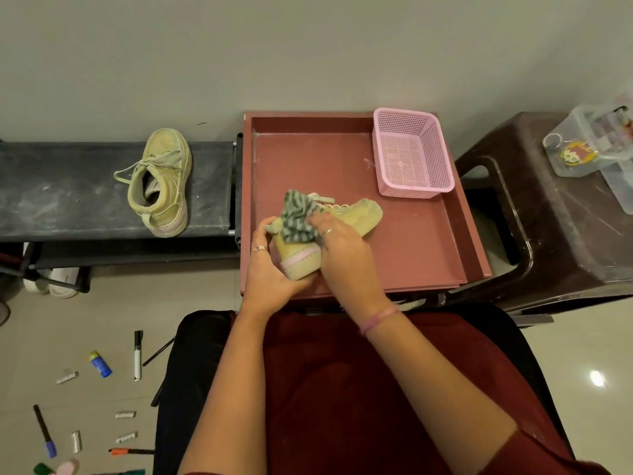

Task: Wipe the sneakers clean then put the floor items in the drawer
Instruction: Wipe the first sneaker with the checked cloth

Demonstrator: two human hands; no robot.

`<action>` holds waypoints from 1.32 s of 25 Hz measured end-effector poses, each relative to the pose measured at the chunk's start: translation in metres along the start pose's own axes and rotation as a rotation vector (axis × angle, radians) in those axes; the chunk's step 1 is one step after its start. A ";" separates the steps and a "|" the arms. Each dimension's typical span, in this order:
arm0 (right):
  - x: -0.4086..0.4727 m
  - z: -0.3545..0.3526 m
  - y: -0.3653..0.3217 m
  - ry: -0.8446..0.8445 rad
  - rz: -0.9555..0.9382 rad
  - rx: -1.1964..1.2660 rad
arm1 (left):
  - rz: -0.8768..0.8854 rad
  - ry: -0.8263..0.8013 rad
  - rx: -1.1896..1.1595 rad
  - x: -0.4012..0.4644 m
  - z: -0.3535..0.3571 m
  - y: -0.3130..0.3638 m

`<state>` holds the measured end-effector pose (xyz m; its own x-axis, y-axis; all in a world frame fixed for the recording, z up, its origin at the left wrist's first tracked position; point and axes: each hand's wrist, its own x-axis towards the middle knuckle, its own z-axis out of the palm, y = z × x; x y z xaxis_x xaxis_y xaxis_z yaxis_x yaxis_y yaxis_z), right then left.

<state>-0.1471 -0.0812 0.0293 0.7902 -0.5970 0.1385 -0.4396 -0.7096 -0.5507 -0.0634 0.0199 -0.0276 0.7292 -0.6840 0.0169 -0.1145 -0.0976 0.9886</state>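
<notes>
A yellow sneaker (363,216) with a pink sole stripe lies on its side over the open red drawer (411,248). My left hand (270,269) grips its heel from below. My right hand (342,255) presses a green striped cloth (296,219) against the sneaker's ankle part. The second yellow sneaker (161,181) stands on the black bench (68,193) to the left. On the floor at lower left lie markers (137,354), a blue glue stick (100,364), small white tubes (67,377) and other small items.
A pink mesh basket (412,154) sits in the drawer's far right corner. A dark brown plastic stool (555,214) at right carries a clear box (596,145). White slippers (51,282) lie under the bench. My red-clad lap fills the bottom centre.
</notes>
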 end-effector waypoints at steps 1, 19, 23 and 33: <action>-0.021 0.000 0.002 0.000 -0.088 -0.034 | -0.012 -0.007 -0.028 -0.001 0.000 0.001; -0.003 -0.010 0.067 0.023 -0.074 -0.194 | -0.001 -0.069 0.187 0.001 -0.005 0.000; 0.045 -0.007 0.080 -0.037 0.159 -0.137 | 0.024 -0.070 0.242 0.007 -0.007 -0.001; -0.005 -0.005 0.088 0.016 0.161 0.037 | 0.001 -0.066 0.184 0.007 -0.006 -0.003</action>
<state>-0.1919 -0.1421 -0.0154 0.7036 -0.7082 0.0586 -0.5441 -0.5900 -0.5965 -0.0543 0.0199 -0.0300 0.6842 -0.7293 0.0021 -0.2408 -0.2232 0.9446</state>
